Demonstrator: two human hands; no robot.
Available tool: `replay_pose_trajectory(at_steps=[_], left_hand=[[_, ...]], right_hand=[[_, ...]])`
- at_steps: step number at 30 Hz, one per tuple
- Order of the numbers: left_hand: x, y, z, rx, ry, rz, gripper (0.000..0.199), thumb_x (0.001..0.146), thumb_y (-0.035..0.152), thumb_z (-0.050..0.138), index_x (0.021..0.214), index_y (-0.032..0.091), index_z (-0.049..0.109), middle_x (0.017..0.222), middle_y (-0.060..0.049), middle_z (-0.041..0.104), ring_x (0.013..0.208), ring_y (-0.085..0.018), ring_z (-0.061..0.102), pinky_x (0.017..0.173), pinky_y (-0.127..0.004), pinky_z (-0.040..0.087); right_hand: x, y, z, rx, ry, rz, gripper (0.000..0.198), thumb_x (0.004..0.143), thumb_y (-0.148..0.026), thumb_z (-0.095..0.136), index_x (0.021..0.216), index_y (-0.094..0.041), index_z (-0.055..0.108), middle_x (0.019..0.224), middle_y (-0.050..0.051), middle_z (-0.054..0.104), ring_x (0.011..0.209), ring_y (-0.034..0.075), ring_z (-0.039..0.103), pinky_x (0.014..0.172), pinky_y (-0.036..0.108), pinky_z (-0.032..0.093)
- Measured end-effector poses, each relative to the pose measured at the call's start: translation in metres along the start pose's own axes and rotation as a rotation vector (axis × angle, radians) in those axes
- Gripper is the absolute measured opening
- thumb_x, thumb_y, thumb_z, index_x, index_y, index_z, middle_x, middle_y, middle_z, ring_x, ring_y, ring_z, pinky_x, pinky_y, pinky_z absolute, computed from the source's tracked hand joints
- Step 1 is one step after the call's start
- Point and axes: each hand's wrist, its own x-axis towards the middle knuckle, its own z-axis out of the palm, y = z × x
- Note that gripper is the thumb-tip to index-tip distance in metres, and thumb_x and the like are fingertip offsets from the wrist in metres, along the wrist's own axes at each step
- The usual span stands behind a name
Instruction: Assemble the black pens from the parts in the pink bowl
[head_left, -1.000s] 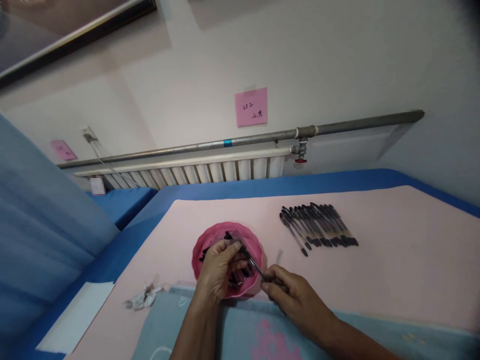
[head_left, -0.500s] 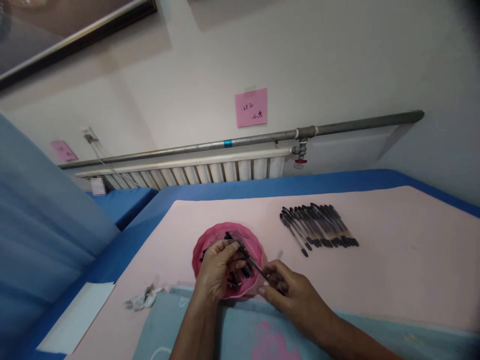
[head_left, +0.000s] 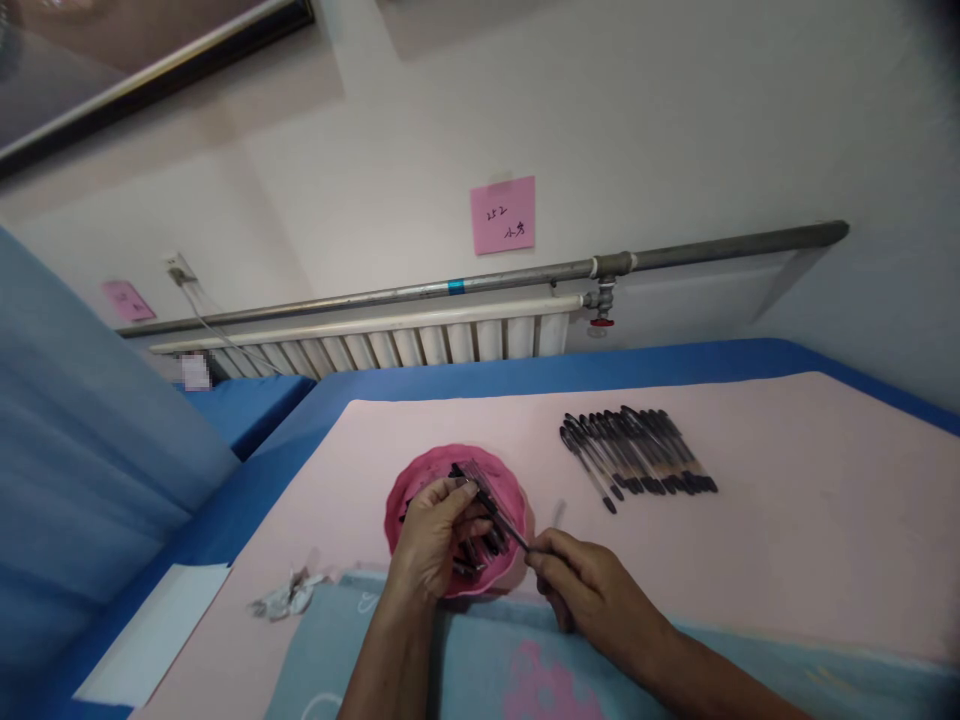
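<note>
The right hand (head_left: 592,588) has curled in, pinching the low end of the black pen (head_left: 513,532). The left hand (head_left: 433,530) pinches its top, over the pink bowl (head_left: 407,476), low middle. Keep it straight.

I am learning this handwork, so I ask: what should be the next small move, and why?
Perhaps the right hand should press gently along the pen towards the left hand: the left, over the pink bowl, grips one part, the right pinches the other end, so the pen seems braced for it.
</note>
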Motion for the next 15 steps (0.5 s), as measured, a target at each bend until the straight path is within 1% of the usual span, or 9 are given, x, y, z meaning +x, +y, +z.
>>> replay_pose_trajectory(at_steps=[2, 5, 9, 11, 13, 15], left_hand=[[-0.0004, 0.0003, 0.0002, 0.001, 0.009, 0.002, 0.024, 0.059, 0.022, 0.075, 0.076, 0.011, 0.061, 0.069, -0.002, 0.064, 0.058, -0.011, 0.061, 0.049, -0.019, 0.051], [-0.0011, 0.0007, 0.0003, 0.003, 0.016, 0.000, 0.023, 0.060, 0.022, 0.074, 0.075, 0.012, 0.060, 0.069, -0.002, 0.064, 0.058, -0.010, 0.061, 0.049, -0.019, 0.051], [-0.0014, 0.0008, -0.0001, 0.003, 0.004, 0.011, 0.024, 0.059, 0.022, 0.074, 0.075, 0.011, 0.060, 0.067, -0.002, 0.063, 0.057, -0.010, 0.061, 0.049, -0.019, 0.052], [-0.0014, 0.0009, -0.0003, 0.002, 0.019, 0.015, 0.024, 0.059, 0.022, 0.075, 0.075, 0.011, 0.061, 0.067, -0.001, 0.063, 0.056, -0.010, 0.060, 0.049, -0.019, 0.051], [-0.0015, 0.0010, -0.0003, 0.002, 0.026, 0.014, 0.025, 0.058, 0.022, 0.075, 0.075, 0.011, 0.061, 0.066, -0.001, 0.063, 0.056, -0.009, 0.060, 0.048, -0.019, 0.051], [-0.0016, 0.0013, -0.0002, 0.004, 0.016, 0.010, 0.025, 0.058, 0.023, 0.075, 0.075, 0.011, 0.061, 0.066, -0.002, 0.063, 0.056, -0.010, 0.060, 0.048, -0.018, 0.051]], right_hand=[[0.0000, -0.0012, -0.0004, -0.010, -0.003, -0.012, 0.015, 0.080, -0.035, 0.045, 0.074, -0.022, 0.046, 0.050, -0.007, 0.041, 0.045, 0.011, 0.043, 0.047, 0.023, 0.035], [0.0000, -0.0022, -0.0004, -0.083, 0.054, -0.003, 0.010, 0.074, -0.029, 0.052, 0.073, -0.022, 0.046, 0.052, -0.007, 0.041, 0.047, 0.010, 0.041, 0.047, 0.022, 0.033], [-0.0003, -0.0008, 0.0000, -0.039, 0.007, -0.003, 0.019, 0.083, -0.034, 0.039, 0.069, -0.021, 0.043, 0.051, -0.006, 0.041, 0.044, 0.010, 0.041, 0.046, 0.022, 0.034], [-0.0003, -0.0005, -0.0002, -0.074, 0.018, -0.042, 0.017, 0.081, -0.033, 0.042, 0.071, -0.021, 0.045, 0.055, -0.005, 0.044, 0.050, 0.011, 0.044, 0.049, 0.022, 0.035], [-0.0003, -0.0007, -0.0007, -0.134, 0.069, -0.069, 0.011, 0.077, -0.030, 0.049, 0.071, -0.021, 0.046, 0.059, -0.004, 0.046, 0.055, 0.012, 0.045, 0.051, 0.022, 0.035], [-0.0004, -0.0010, -0.0011, -0.126, 0.076, -0.059, 0.012, 0.077, -0.030, 0.048, 0.069, -0.021, 0.045, 0.058, -0.005, 0.044, 0.053, 0.011, 0.043, 0.050, 0.022, 0.035]])
